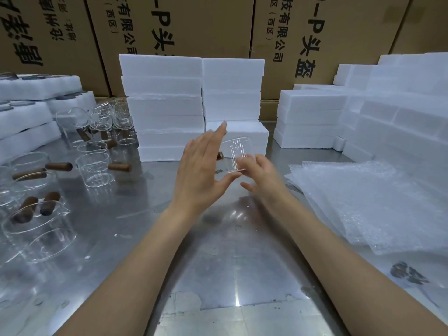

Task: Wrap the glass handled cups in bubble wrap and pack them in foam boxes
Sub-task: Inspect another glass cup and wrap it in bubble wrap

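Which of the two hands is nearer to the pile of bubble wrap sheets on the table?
Right. The right hand, gripping a clear glass cup, is just left of the bubble wrap sheets. The left hand is farther left, beyond the cup.

Glass cup point(235, 154) between both hands above table point(218, 263)

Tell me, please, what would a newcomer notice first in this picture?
Two bare hands hold a clear glass cup above the middle of the steel table; the right hand grips it, the left hand lies flat against it. White foam boxes are stacked behind, bubble wrap lies at right.
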`<state>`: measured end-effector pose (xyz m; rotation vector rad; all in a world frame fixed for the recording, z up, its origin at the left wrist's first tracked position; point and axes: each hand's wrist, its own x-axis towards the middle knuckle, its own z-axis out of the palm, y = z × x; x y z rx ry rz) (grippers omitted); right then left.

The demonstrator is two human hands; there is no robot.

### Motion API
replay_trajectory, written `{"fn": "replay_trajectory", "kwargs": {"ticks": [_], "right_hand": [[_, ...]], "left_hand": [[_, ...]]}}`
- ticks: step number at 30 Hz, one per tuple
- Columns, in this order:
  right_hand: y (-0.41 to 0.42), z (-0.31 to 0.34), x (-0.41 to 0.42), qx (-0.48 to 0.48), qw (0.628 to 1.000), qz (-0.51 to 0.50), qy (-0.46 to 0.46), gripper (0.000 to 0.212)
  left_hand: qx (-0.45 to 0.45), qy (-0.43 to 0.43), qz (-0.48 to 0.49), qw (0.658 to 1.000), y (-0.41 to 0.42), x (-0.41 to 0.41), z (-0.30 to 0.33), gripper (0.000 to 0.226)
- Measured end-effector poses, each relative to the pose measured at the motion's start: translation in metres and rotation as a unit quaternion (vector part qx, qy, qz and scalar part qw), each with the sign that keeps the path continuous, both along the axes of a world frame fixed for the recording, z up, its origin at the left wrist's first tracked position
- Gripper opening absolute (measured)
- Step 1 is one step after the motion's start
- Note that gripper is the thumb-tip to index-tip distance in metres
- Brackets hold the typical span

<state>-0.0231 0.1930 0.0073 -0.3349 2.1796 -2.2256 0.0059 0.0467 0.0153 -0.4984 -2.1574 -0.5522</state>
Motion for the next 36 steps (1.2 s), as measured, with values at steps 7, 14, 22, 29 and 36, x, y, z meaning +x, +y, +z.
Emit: {"fn": "replay_trajectory", "kwargs": {"ticks": [7,14,22,29,36], "right_hand": [[0.0057,0.0043,0.0009,-0.057,0.995,0.062,-0.044,0.048],[0.0015,0.0040,0.0064,-0.001,0.999,0.024,-0.029,0.081],[0.0068,0.0044,0.0015,-0.048,0.997,0.023,-0.055,0.029],[0.0076,0.0068,0.0060,-0.045,0.991,0.109,-0.071,0.052],[0.0052,0.0066,0.0078,-0.021,0.990,0.124,-0.065,0.059]], "left_hand": [[0.009,0.017,0.028,0.999,-0.0010,0.0021,0.0011,0.064],[-0.024,0.056,0.062,0.996,-0.0035,0.0010,-0.0015,0.060],[0.044,0.055,0.010,0.997,-0.0005,0.0011,0.0026,0.098],[0.063,-0.029,-0.022,0.997,0.0027,0.0040,-0.0014,0.086],[0.039,-0.011,0.029,0.999,-0.0024,0.0002,-0.0018,0.075]]}}
